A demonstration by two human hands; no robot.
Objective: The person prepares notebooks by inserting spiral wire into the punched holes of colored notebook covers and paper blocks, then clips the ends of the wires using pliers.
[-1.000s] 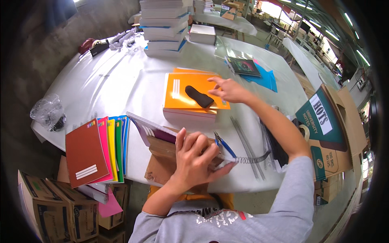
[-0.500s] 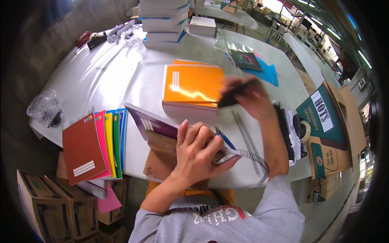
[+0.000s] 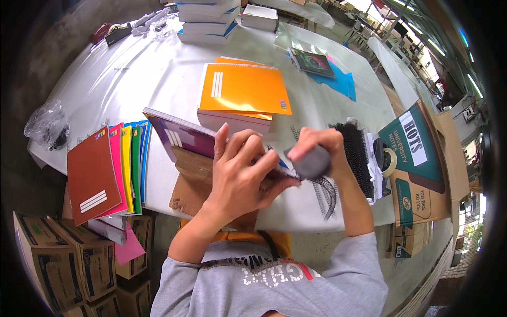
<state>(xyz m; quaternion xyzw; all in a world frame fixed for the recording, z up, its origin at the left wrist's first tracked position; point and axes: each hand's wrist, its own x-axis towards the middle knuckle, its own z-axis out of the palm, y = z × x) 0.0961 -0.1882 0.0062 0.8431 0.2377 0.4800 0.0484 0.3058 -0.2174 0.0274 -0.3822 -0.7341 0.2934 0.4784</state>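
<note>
On a white tabletop (image 3: 158, 79) beside fanned glossy coloured notebooks (image 3: 105, 169), the left hand (image 3: 237, 177) lies flat, fingers spread, on a purple-covered notebook (image 3: 182, 138), while the right hand (image 3: 322, 153) has its grip closed around a dark grey rounded tool (image 3: 311, 162).

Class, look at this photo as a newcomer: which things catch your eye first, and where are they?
The bright orange notebook stack at the table's centre stands out first. Before it, the left hand presses a purple notebook, while the right hand grips a dark tool. Coloured notebooks fan out at left.
</note>
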